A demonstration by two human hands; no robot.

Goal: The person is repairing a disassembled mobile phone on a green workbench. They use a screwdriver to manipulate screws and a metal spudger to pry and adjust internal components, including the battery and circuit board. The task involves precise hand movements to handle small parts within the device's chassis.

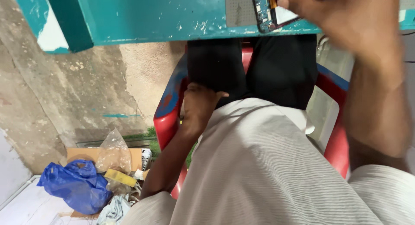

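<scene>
Shirt cloth fills my lap. Far right, on the teal counter (142,17), my right hand (341,17) pinches the opened phone (270,11); I should steady it flat. Left hand (199,105) rests curled and empty at my left thigh by the red chair (166,117).

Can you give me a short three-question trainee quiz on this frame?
1. True or false: the left hand rests on the person's thigh.
2. What does the right hand touch: A) opened phone, B) blue bag, C) red chair?
3. What colour is the table?

Key: 1 true; 2 A; 3 teal.
</scene>
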